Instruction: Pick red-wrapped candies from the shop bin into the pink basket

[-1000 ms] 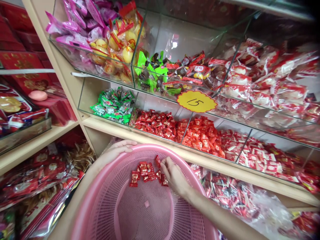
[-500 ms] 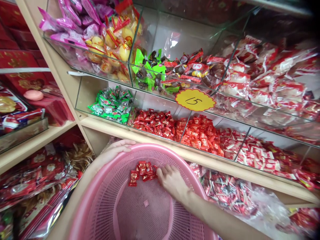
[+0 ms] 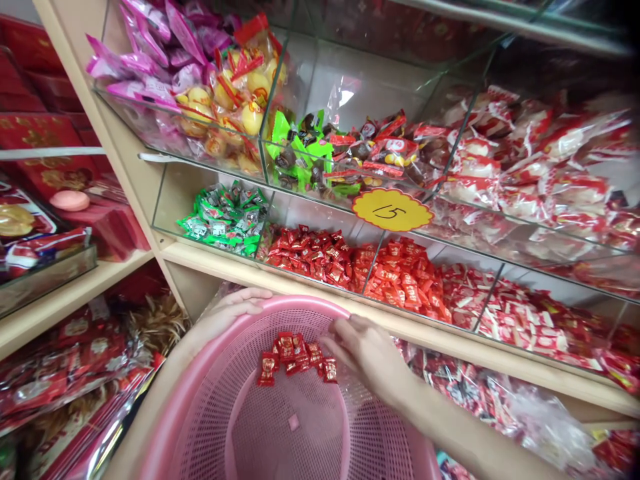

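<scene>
My left hand (image 3: 237,308) holds the far left rim of a round pink plastic basket (image 3: 165,427), its fingers laid along the edge. Inside the basket, several red-wrapped candies (image 3: 295,353) lie in a small cluster against the far wall. My right hand (image 3: 363,350) hovers over the basket's far right side, just right of that cluster. Its fingers are loosely bent and apart, and I see nothing held in them. The hand looks slightly blurred.
A glass-fronted shelf bin of dark red candies (image 3: 310,257) stands beyond the basket, beside orange-red candies (image 3: 405,273) and green-wrapped ones (image 3: 225,217). A yellow price tag (image 3: 393,210) hangs above. Bagged goods (image 3: 75,360) fill the lower left shelf.
My right hand has lifted up and right, away from the candies, and its fingers have loosened. Another red candy now shows at the cluster's right end. My left hand stays on the rim.
</scene>
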The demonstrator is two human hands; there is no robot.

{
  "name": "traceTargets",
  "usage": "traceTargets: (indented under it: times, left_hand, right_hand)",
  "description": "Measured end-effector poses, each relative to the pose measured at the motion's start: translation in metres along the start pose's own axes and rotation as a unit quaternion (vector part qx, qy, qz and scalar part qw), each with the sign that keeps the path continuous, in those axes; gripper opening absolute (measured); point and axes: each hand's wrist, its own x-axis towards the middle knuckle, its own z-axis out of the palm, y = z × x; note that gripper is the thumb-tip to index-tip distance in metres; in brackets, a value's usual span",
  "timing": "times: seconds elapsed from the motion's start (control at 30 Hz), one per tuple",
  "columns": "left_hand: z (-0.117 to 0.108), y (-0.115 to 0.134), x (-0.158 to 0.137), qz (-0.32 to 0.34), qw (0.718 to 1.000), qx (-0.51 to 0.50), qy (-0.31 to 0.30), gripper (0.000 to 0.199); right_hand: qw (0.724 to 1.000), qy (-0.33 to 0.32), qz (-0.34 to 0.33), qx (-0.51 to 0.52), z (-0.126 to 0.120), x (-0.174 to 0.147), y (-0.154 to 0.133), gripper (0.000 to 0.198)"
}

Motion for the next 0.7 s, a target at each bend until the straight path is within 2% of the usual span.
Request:
traceTargets:
  times: [0.07,0.13,0.23,0.33,0.43,0.57,0.7]
  left_hand:
    - [0.002,0.002,-0.002,0.005,1.000,-0.003,0.004,0.036]
    - [0.004,0.005,-0.004,0.009,1.000,-0.007,0.008,0.035]
    - [0.005,0.007,-0.005,0.013,1.000,-0.013,0.009,0.036]
    - [0.005,0.008,-0.005,0.011,1.000,-0.021,0.008,0.036]
    - [0.004,0.007,-0.004,0.008,1.000,-0.026,0.006,0.037]
    - [0.004,0.007,-0.003,0.006,0.999,-0.032,0.008,0.037]
    - [0.005,0.008,-0.004,0.006,0.999,-0.038,0.009,0.037]
  right_hand:
    - [0.999,0.045,-0.009,0.009,-0.023,0.021,0.000,0.031]
    - [0.997,0.070,0.010,-0.006,-0.041,0.048,0.004,0.026]
    - [0.996,0.058,0.056,-0.029,-0.047,0.093,0.017,0.013]
    - [0.995,0.008,0.098,0.005,-0.033,0.133,0.028,0.009]
    - [0.991,-0.016,0.131,0.013,-0.011,0.159,0.025,0.015]
    - [0.985,-0.021,0.172,0.006,0.009,0.176,0.010,0.023]
    - [0.982,-0.006,0.189,0.027,0.014,0.179,0.008,0.015]
